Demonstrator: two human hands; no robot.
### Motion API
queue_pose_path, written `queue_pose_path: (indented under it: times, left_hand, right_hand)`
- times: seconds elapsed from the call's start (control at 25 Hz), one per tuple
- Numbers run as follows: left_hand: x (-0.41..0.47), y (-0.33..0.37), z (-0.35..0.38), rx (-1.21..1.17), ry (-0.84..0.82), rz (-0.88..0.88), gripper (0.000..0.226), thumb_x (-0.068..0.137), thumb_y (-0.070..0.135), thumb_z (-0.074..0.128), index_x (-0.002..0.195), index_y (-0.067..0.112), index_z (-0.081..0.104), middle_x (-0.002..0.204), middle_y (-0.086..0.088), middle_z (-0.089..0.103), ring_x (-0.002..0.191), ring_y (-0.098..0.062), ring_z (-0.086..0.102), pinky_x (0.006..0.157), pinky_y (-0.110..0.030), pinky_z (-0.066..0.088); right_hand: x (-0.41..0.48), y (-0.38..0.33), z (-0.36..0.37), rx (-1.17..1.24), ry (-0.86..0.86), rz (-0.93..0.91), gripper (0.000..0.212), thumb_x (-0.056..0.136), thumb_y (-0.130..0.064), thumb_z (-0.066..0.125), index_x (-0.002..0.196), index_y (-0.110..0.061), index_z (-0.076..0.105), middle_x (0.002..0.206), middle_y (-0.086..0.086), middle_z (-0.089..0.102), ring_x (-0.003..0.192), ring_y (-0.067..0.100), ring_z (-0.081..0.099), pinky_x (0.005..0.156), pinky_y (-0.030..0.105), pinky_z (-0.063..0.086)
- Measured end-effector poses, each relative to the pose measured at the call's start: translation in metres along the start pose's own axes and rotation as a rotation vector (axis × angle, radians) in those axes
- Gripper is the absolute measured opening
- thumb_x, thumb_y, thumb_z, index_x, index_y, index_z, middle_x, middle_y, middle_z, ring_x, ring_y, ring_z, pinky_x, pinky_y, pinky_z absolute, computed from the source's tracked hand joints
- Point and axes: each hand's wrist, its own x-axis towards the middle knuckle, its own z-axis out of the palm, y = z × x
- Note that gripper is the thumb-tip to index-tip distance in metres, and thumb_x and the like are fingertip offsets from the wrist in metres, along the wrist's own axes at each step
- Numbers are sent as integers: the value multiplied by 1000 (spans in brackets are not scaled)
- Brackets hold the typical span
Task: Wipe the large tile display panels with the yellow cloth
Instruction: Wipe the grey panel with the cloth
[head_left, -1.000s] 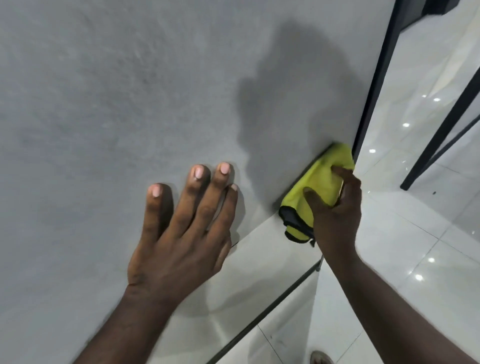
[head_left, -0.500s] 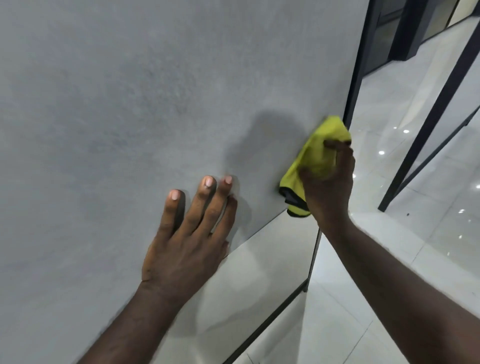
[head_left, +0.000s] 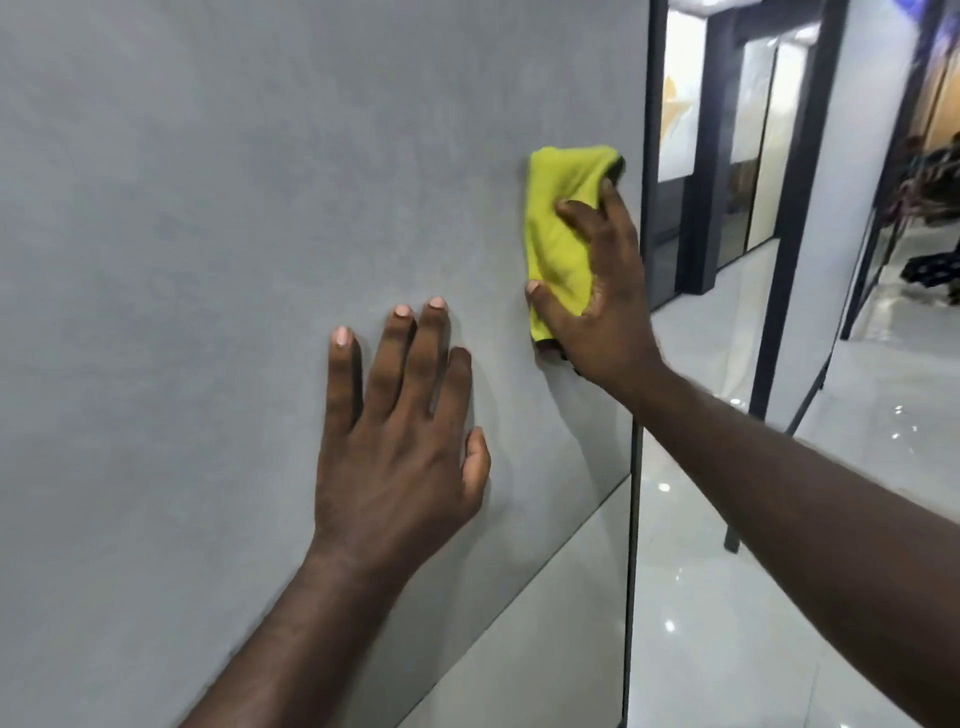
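My left hand (head_left: 400, 441) lies flat on the grey tile display panel (head_left: 218, 249), palm down and empty, the fingers (head_left: 434, 332) spread a little and pointing up, the thumb tucked out to the right side. My bare left forearm runs down from it to the bottom edge of the view.

Just beyond and to the right, my right hand (head_left: 602, 306) presses the yellow cloth (head_left: 558, 228) against the same panel. The fingers are closed around the cloth: the thumb hooks under its lower left edge and the other fingers fold over its right side, so the folded cloth is pinned between my palm and the tile. It stands taller than it is wide, with a dark border showing at its top right corner and again at the bottom below my thumb. The cloth sits near the panel's right edge, higher than my left hand and close beside it without touching it.

The panel surface is matt, mottled grey and fills the whole left part of the view. Its right edge is held by a thin black frame (head_left: 632, 519). Below the panel, a paler glossy slab slants down toward the bottom.

Further off on the right is a glossy white tiled floor (head_left: 857, 415) with bright light spots reflected in it. Black upright posts (head_left: 795, 208) rise from it, and behind them stand more display panels, blurred.
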Motion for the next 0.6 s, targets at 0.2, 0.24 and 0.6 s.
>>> queue_pose_path:
  times: [0.2, 0.24, 0.6]
  left_hand:
    - [-10, 2, 7, -26, -55, 68, 62, 94, 35, 69, 148, 5, 62, 174, -20, 35, 163, -41, 30, 134, -66, 3]
    - [-10, 2, 7, -53, -49, 66, 61, 94, 35, 69, 146, 4, 63, 173, -20, 36, 162, -41, 31, 134, -66, 1]
    - [-22, 101, 62, -760, -309, 64, 51, 88, 52, 62, 117, 13, 77, 142, -12, 67, 136, -36, 61, 127, -55, 30]
  right_hand:
    - [-65, -20, -2, -67, -182, 75, 72, 86, -21, 78, 153, -20, 51, 164, 10, 32, 152, 19, 35, 119, 12, 29]
    - [-75, -21, -13, -105, -294, -16, 71, 83, -16, 79, 149, -24, 54, 163, 5, 32, 150, 15, 36, 113, 7, 31]
    - [-134, -3, -213, -153, -526, 847, 59, 78, -16, 87, 120, -53, 69, 125, -18, 66, 108, 8, 67, 82, 24, 52]
